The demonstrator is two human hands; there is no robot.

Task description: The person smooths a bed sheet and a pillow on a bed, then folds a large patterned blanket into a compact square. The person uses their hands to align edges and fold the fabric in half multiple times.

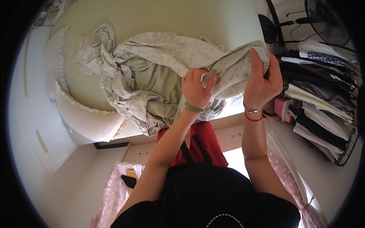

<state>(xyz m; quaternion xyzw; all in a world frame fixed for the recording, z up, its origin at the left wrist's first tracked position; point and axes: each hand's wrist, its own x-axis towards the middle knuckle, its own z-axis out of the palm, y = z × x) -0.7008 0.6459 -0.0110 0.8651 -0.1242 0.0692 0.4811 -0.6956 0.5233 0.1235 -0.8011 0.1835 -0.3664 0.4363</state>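
A crumpled duvet cover or similar bed cloth (163, 47), pale with a small floral print and a plain green inner side, lies across the bed. At its right end my right hand (262, 78) pinches a corner, thumb against the cloth, and holds it raised. My left hand (195, 86) is on the edge of the same cloth near the middle, thumb and fingers gathered on it; the fingertips are partly hidden in the folds. A bunched part of the cloth (125, 87) spreads to the left and hangs at the near bed edge.
The bed (159, 15) has a light green sheet. Pillows with frilled edges (85, 116) lie at the left. Clothes on hangers (319, 83) fill a rack at the right, with a black fan (323, 22) behind. Pink curtains (108, 197) hang near me; drawers (142, 151) sit below.
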